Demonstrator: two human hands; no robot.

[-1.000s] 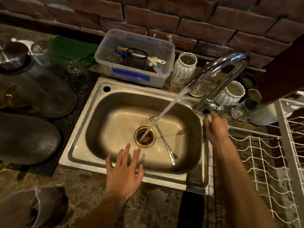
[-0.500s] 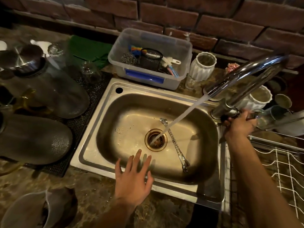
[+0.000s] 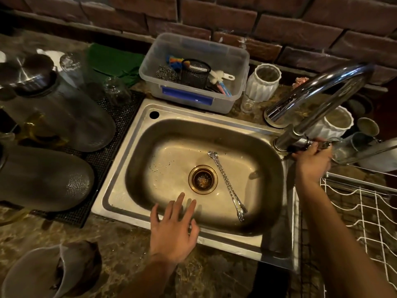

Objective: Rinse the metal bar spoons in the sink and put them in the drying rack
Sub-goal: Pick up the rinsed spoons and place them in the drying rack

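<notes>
Twisted metal bar spoons point(image 3: 227, 184), steel sink point(image 3: 120, 196)

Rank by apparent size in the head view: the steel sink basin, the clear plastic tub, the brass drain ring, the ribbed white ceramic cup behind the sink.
1. Steel sink basin
2. Clear plastic tub
3. Ribbed white ceramic cup
4. Brass drain ring, only slightly smaller-looking than the cup, which sits farther back.

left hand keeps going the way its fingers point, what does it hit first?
Probably the sink floor just short of the drain. The left hand points up the frame over the near rim; the bar spoons lie off to its right. Depth is unclear.
</notes>
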